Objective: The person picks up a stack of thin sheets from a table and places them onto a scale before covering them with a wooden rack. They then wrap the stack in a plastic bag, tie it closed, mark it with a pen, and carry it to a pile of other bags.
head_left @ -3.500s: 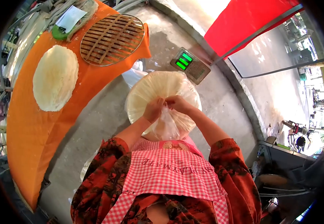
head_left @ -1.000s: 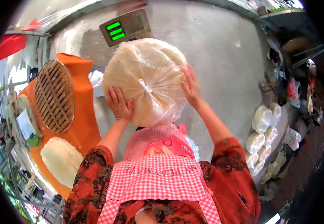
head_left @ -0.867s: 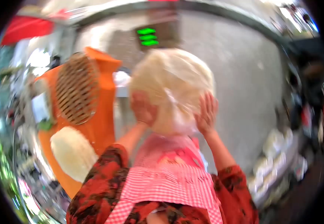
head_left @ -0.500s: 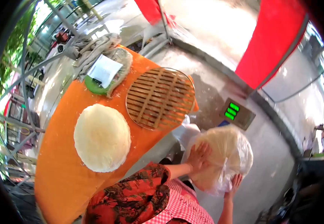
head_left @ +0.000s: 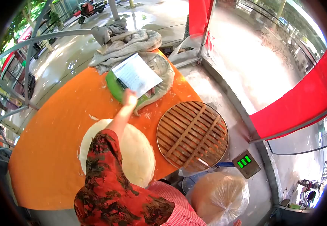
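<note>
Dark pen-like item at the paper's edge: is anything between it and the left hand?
Nothing visible stands between them: the left hand is right beside the dark pen-like item, near the white paper. Contact is unclear.

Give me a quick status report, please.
Left grip at paper, hold unclear. Right grip beside tied bag, mostly out of frame. Nothing visibly in the way.

One left hand (head_left: 130,97), one right hand (head_left: 238,223), one tied bag (head_left: 218,199).
At ten o'clock the person's left hand, at five the bag and part of the right; at eleven one paper sheet (head_left: 141,73); at seven one pale round (head_left: 138,154); at four one rack (head_left: 186,130) with two crossbars, one scale (head_left: 252,170) with three green displays (head_left: 244,161); two red cloths (head_left: 295,106), at one and three.
</note>
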Action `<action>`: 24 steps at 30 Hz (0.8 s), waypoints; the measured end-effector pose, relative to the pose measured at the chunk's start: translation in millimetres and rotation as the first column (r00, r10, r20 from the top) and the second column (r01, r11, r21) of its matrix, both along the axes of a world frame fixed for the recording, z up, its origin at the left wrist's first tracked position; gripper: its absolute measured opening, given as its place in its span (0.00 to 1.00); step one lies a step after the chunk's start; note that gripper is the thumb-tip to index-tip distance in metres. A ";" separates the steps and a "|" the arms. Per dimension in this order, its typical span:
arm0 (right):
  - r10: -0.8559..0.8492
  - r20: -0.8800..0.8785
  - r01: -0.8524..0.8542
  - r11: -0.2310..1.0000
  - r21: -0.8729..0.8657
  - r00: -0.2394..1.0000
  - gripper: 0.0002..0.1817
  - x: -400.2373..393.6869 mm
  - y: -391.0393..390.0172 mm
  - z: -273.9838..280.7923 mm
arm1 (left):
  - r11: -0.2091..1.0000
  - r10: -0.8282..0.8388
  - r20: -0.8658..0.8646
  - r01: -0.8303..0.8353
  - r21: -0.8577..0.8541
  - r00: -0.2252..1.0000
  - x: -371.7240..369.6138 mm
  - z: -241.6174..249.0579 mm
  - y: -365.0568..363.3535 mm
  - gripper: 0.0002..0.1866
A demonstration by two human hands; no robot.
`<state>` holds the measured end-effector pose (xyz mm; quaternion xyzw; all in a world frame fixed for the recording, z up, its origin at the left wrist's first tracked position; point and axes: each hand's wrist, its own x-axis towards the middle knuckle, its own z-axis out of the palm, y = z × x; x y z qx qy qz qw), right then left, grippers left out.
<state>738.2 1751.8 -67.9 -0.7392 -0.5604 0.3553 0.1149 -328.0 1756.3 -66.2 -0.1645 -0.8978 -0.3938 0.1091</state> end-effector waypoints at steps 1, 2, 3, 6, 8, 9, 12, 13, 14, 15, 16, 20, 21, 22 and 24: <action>-0.019 -0.022 0.018 0.999 -0.037 1.000 0.39 24.9 -7.5 -8.1 | 0.988 0.088 0.079 -0.077 -0.135 0.993 -7.2 31.3 -10.7 0.17; -0.048 -0.055 0.044 0.997 -0.060 0.997 0.41 42.8 -16.2 -13.9 | 0.980 0.156 0.066 -0.146 -0.137 0.986 -15.5 37.7 -15.0 0.20; -0.060 -0.087 0.054 0.996 -0.064 0.994 0.43 68.1 -25.8 -25.5 | 0.969 0.184 0.036 -0.175 -0.173 0.982 -32.2 30.0 -16.1 0.22; -0.405 -0.254 0.405 0.913 -0.055 0.878 0.18 -11.4 -55.5 48.7 | 0.923 0.223 0.094 -0.179 -0.340 0.970 -34.4 55.8 -5.7 0.32; 0.137 0.212 -0.132 0.990 -0.039 0.968 0.11 17.2 -68.8 42.5 | 0.908 0.151 0.098 -0.099 -0.407 0.984 -52.3 45.4 -8.3 0.36; 0.348 0.426 -0.364 0.930 -0.046 0.835 0.10 33.9 -74.0 36.7 | 0.878 0.140 0.134 -0.060 -0.474 0.981 -83.3 20.8 -14.8 0.30; 0.089 0.335 -0.138 0.983 0.125 0.938 0.11 -57.7 -92.7 90.8 | 0.813 0.099 0.250 0.066 -0.579 0.963 -155.2 -38.1 -18.8 0.25; 0.159 0.426 -0.257 0.949 0.184 0.891 0.15 -33.1 -107.1 69.9 | 0.886 0.079 0.340 0.090 -0.455 0.937 -171.4 -51.7 -25.7 0.24; 0.027 0.214 -0.058 0.988 0.141 0.976 0.14 -60.7 -103.6 89.8 | 0.952 0.062 0.437 0.078 -0.295 0.897 -188.9 -59.0 -28.3 0.24; -0.011 0.216 -0.011 0.995 0.101 0.976 0.13 -55.9 -112.1 82.0 | 0.991 0.045 0.522 0.029 -0.133 0.852 -204.5 -65.2 -32.8 0.24; -0.143 0.096 0.132 0.985 0.108 0.985 0.13 -79.7 -114.6 94.0 | 0.972 0.159 0.401 -0.071 -0.225 0.902 -209.5 -57.1 -32.3 0.27; -0.314 -0.072 0.320 0.942 0.104 0.947 0.10 -137.8 -102.1 133.6 | 0.963 -0.016 0.315 -0.071 0.262 0.949 -87.2 55.6 35.5 0.23; -0.324 -0.152 0.339 0.936 0.094 0.934 0.10 -150.7 -96.5 138.0 | 0.868 -0.231 0.264 0.075 0.491 0.936 -38.0 81.8 57.3 0.19; -0.323 -0.233 0.350 0.933 0.084 0.917 0.10 -167.7 -87.7 145.2 | 0.815 -0.435 0.256 0.256 0.520 0.863 -9.6 98.5 73.8 0.19; -0.080 -0.247 0.131 0.972 0.196 0.966 0.09 -199.0 -65.7 153.2 | 0.644 -0.726 0.302 0.457 0.614 0.617 155.8 177.9 90.9 0.13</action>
